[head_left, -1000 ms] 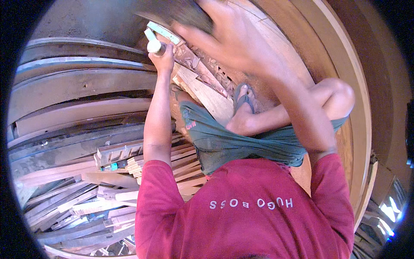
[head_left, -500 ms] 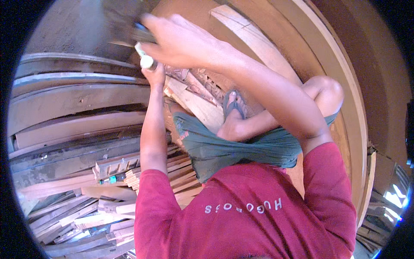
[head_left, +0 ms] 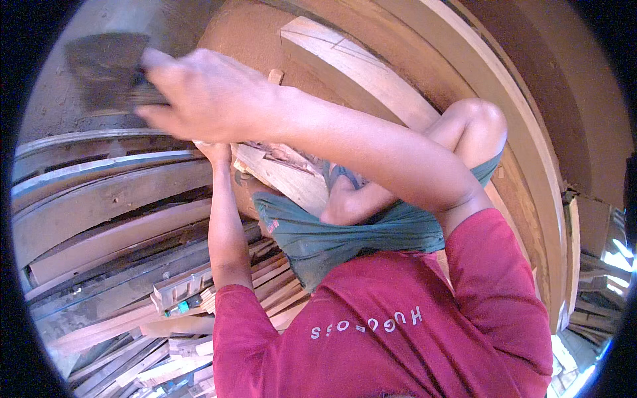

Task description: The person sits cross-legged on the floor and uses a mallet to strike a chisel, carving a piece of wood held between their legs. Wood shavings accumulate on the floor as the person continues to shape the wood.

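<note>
We see right hand (head_left: 206,99) raised, fingers clenched on blurred dark tool (head_left: 109,76), blade pointing left. Left hand (head_left: 213,151) below, mostly hidden, grip unclear, steadying wood piece (head_left: 282,176) on lap, long axis slanting down-right.

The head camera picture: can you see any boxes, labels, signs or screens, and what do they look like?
Shirt print: a curved row of pale letters across the front of the red shirt, low in the picture.
Small tag: a tiny reddish patch at the left edge of the green shorts.
No boxes, signs or screens show.
</note>
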Demonstrator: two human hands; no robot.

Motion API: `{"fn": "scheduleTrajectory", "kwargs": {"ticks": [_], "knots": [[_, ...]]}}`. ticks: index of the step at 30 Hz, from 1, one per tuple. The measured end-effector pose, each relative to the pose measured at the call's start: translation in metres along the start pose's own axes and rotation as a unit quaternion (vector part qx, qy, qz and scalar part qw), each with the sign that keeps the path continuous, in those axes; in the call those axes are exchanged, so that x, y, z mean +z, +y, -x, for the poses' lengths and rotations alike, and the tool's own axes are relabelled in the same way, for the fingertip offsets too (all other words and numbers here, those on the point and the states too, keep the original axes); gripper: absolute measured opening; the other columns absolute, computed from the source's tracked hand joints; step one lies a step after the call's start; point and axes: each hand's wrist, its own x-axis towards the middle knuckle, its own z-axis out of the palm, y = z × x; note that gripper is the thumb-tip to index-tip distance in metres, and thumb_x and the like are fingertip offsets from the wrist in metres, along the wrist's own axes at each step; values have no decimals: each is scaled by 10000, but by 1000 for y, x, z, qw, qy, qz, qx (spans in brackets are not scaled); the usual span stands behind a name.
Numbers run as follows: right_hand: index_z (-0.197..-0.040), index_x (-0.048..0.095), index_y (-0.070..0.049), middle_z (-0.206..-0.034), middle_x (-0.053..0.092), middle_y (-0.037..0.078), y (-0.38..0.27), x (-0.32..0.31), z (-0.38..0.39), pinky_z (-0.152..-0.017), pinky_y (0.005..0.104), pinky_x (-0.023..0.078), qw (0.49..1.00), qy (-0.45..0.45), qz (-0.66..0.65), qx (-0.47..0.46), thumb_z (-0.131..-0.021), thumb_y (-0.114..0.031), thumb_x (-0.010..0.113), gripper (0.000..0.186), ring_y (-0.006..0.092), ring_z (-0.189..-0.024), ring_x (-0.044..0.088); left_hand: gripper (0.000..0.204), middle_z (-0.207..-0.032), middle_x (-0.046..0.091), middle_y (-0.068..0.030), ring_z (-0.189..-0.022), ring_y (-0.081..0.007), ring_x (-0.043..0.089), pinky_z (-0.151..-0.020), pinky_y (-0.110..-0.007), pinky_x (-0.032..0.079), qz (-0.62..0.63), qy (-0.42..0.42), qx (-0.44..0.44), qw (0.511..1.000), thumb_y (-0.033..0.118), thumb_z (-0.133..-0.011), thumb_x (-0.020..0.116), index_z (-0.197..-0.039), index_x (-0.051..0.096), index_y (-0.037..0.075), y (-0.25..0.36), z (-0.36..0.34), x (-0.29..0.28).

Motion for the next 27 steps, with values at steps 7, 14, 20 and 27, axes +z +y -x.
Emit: {"fn": "scheduleTrajectory", "kwargs": {"ticks": [7, 14, 20, 27], "knots": [[-1168, 553, 43, -932, 658, 275, 84, 39, 56, -728, 480, 546, 957, -227, 123, 131, -838, -319, 627, 495, 417, -821, 671, 370, -1081, 638, -92, -1002, -197, 587, -917, -349, 456, -3, -50, -4, 999, 93, -777, 740, -1094, 587, -21, -13, -5, -2], [-1120, 554, 42, -682, 643, 163, 105, 16, 125, -560, 395, 517, 972, -47, -32, 227, -866, -283, 625, 418, 253, -546, 642, 144, -564, 475, 22, -464, -118, 455, -426, -279, 359, 57, 188, -179, 964, 82, -812, 585, -689, 525, 35, -19, -65, -6], [-1006, 555, 39, -583, 560, 49, 94, 5, 153, -423, 299, 433, 918, -65, -122, 372, -894, -261, 619, 327, 123, -432, 535, 144, -601, 541, -4, -462, -113, 490, -430, -275, 411, 80, 81, -70, 991, 38, -781, 663, -722, 534, 61, 10, -90, -13], [-1011, 535, 29, -586, 527, 19, 97, 20, 157, -400, 267, 409, 917, -78, -129, 368, -905, -251, 624, 313, 96, -430, 507, 136, -605, 565, 6, -496, -91, 511, -464, -268, 408, 41, 33, -95, 994, 49, -781, 669, -686, 573, 33, -5, -45, -17]]}}
